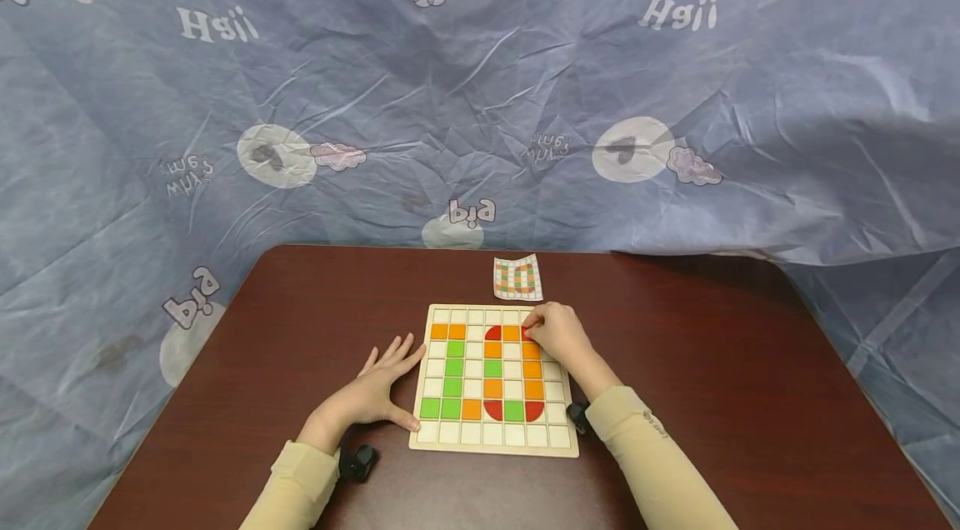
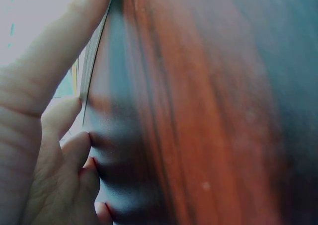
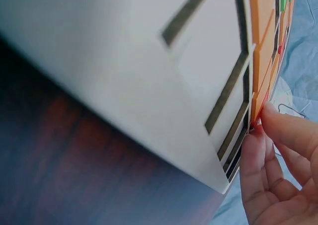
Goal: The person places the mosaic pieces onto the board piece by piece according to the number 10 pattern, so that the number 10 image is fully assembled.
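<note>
A pale square board with a grid of recesses lies on the table, holding orange, green and red tiles. My left hand is spread beside its left edge, thumb and fingertips touching the rim; in the left wrist view, the fingers meet the board's side. At the upper right of the pattern, my right hand pinches a red rounded tile between thumb and index finger, just above an orange tile. The right wrist view shows the fingertips at that cell; they hide most of the red tile.
Behind the board lies a small paper card printted with a coloured grid pattern. The dark brown table extends to both sides. A blue-grey printed cloth hangs behind the table's far edge.
</note>
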Demonstrator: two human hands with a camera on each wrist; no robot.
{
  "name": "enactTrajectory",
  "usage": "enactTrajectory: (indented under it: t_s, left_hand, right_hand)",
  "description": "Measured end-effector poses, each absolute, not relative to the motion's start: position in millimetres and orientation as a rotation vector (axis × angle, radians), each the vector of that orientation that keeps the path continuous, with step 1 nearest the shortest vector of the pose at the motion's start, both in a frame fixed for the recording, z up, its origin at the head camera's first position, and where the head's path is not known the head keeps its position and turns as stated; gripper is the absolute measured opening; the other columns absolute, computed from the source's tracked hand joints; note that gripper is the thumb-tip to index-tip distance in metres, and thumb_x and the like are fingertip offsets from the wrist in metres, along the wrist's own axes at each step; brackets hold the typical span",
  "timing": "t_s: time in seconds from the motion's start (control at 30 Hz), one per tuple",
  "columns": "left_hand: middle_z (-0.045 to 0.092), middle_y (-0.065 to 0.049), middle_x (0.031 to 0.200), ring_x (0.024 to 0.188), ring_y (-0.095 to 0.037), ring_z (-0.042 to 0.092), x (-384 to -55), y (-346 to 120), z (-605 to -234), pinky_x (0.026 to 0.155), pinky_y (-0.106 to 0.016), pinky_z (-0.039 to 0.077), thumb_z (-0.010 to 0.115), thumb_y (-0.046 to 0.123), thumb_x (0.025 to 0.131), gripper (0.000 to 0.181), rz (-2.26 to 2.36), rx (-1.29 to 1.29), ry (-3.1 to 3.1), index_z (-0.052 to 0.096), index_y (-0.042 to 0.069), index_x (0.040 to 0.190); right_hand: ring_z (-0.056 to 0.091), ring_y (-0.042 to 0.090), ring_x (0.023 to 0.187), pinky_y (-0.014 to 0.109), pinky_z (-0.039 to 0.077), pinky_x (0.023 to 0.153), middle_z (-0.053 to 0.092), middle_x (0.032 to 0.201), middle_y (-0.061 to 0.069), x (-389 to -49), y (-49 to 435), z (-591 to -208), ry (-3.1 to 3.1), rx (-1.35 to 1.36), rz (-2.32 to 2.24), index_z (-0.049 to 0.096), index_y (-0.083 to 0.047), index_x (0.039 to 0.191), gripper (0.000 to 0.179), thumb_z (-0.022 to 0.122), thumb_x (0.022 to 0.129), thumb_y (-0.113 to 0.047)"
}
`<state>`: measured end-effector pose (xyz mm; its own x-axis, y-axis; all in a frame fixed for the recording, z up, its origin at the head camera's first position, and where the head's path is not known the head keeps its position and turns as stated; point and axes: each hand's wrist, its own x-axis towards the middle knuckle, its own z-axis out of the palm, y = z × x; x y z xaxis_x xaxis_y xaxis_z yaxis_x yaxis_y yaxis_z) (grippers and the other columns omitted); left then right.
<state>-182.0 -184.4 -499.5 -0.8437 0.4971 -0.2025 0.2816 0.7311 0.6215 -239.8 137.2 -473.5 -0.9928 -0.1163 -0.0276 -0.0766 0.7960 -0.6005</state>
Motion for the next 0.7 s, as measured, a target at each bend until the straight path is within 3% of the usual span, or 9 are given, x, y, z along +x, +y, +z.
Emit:
enactTrajectory:
  t_s: [0.3, 0.57, 0.7]
  left_hand:
    - [0.006, -0.017, 0.166, 0.153, -0.038, -0.001, -182, -182, -497, 0.12, -0.062, -0.005, 0.09, 0.042, 0.061, 0.121, 0.84, 0.616, 2.569, 0.023, 0.013, 0.158]
    - [0.004, -0.017, 0.166, 0.153, -0.038, -0.003, -181, -185, -499, 0.119, -0.063, -0.006, 0.09, 0.042, 0.063, 0.121, 0.856, 0.607, 2.548, 0.022, 0.012, 0.158]
    - [0.004, -0.018, 0.166, 0.153, -0.04, -0.003, -182, -185, -497, 0.119, -0.064, -0.006, 0.09, 0.042, 0.063, 0.12, 0.867, 0.612, 2.538, 0.022, 0.011, 0.158]
  right_hand:
    - [0.063, 0.015, 0.074, 0.029, 0.053, 0.069, 0.074, 0.086, 0.005, -236, 150, -472, 2.784, -0.025, -1.156, 0.077, -0.007, 0.096, 0.011, 0.074, 0.087, -0.012]
    - [0.066, 0.018, 0.08, 0.03, 0.054, 0.073, 0.074, 0.101, 0.013, -233, 179, -472, 2.686, 0.016, -1.357, 0.074, -0.004, 0.108, 0.022, 0.071, 0.089, -0.015]
    - [0.069, 0.023, 0.089, 0.037, 0.056, 0.081, 0.072, 0.109, 0.016, -230, 195, -469, 2.652, 0.06, -1.425, 0.072, -0.002, 0.114, 0.027, 0.069, 0.093, -0.018]
